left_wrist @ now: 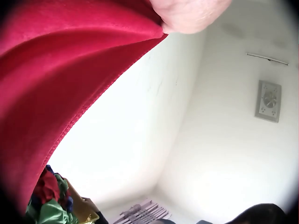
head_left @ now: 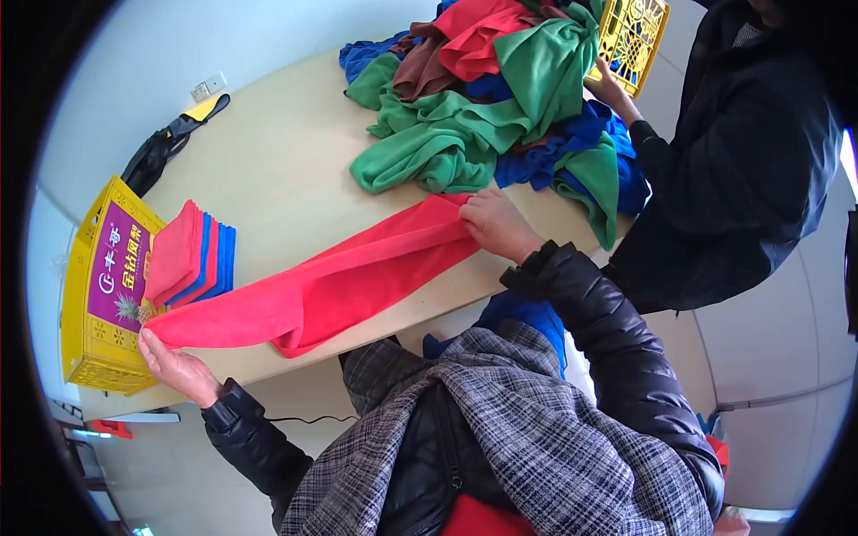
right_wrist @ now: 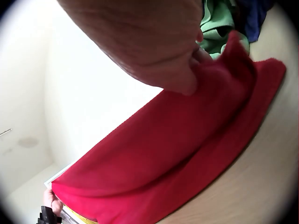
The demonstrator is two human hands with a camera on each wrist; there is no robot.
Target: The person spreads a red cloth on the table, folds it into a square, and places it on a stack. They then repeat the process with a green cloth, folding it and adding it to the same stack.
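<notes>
A red towel is stretched lengthwise between both hands, over the near side of the table. My left hand pinches its left corner, close to the yellow crate. At the other end my right hand grips the towel just in front of a heap of cloths. Between the hands the fabric sags in a long fold. The left wrist view shows the taut stitched edge of the red towel running to the fingers. In the right wrist view the towel hangs below my right hand.
Folded red and blue towels stand against a yellow crate at the left. Green, red, brown and blue cloths lie heaped at the back. Another person holds a second yellow crate. A black strapped item lies by the wall.
</notes>
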